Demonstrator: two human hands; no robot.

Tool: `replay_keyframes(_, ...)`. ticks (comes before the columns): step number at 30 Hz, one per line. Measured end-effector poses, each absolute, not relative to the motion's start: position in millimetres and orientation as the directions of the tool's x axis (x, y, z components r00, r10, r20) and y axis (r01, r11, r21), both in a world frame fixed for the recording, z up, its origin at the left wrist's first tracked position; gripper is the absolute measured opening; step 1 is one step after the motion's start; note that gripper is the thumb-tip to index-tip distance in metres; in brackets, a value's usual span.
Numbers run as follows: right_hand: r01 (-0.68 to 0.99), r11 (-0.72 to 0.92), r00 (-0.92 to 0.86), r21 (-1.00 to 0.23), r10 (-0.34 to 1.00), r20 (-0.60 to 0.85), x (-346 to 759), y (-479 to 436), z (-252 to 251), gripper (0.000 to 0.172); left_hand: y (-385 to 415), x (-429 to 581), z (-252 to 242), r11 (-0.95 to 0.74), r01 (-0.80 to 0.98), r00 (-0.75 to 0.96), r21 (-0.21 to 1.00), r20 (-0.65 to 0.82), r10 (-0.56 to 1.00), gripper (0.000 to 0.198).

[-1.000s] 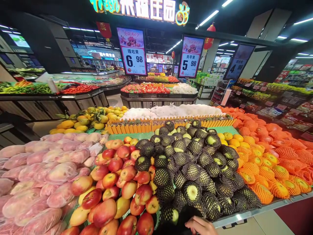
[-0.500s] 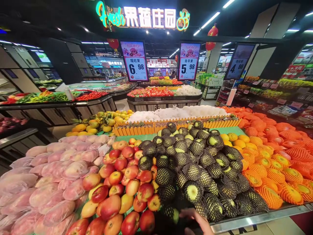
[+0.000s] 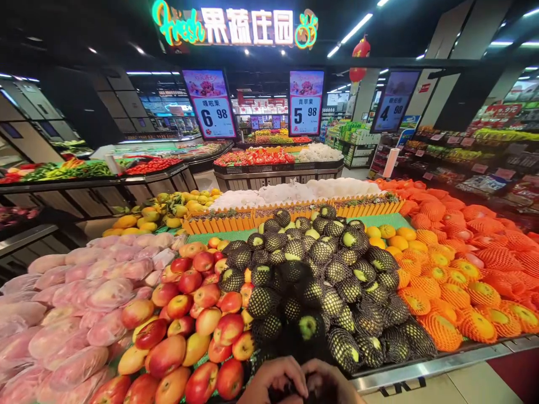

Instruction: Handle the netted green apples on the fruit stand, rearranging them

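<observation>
At the bottom edge, my left hand (image 3: 273, 382) and my right hand (image 3: 330, 384) are close together with fingers curled inward. Something small and dark shows between them, too shadowed to name. Just beyond the fingertips, a green apple (image 3: 307, 327) in a black net sleeve lies in a dark shadow. Behind and to the right of it rises a pile of green apples in black foam nets (image 3: 337, 269). Loose red and yellow apples (image 3: 202, 322) lie to the left of my hands.
Wrapped pink fruit (image 3: 84, 314) fills the left side. Orange fruit in orange nets (image 3: 442, 286) lies on the right. A metal rim (image 3: 421, 366) edges the stand at the front. Price screens (image 3: 306, 104) hang above, beyond an orange picket divider (image 3: 290, 214).
My left hand has come into view beside my right hand, and both now have curled fingers. The view has turned slightly right, so the fruit sits further left.
</observation>
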State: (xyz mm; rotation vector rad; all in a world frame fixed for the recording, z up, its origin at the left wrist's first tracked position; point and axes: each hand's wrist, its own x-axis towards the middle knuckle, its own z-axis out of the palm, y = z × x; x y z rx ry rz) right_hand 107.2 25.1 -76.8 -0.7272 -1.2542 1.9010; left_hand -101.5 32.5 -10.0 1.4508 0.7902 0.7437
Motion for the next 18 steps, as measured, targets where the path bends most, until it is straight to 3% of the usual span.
replay_keyframes(5, -0.06, -0.069, -0.265, -0.996, 0.963, -0.051, 184, 25, -83, 0.06, 57, -50, -19, -0.03, 0.05, 0.354, 0.998, 0.01, 0.935, 0.024)
replay_keyframes(10, -0.151, 0.1, -0.086, -0.983, 0.99, 0.114, 270, 43, -61, 0.043, 126, 13, -15, -0.04, 0.056, 0.248, 0.998, 0.025, 0.968, 0.03)
replay_keyframes(14, -0.188, -0.033, 0.062, -0.982, 0.997, -0.045, 341, 41, -58, 0.041, 212, 56, -2, -0.143, 0.303, 0.096, 0.942, 0.119, 0.988, 0.027)
replay_keyframes(18, -0.124, -0.093, 0.115, -0.988, 0.987, -0.108, 403, 36, -68, 0.035, 305, 77, 3, -0.069, 0.525, -0.036, 0.848, 0.103, 0.994, 0.027)
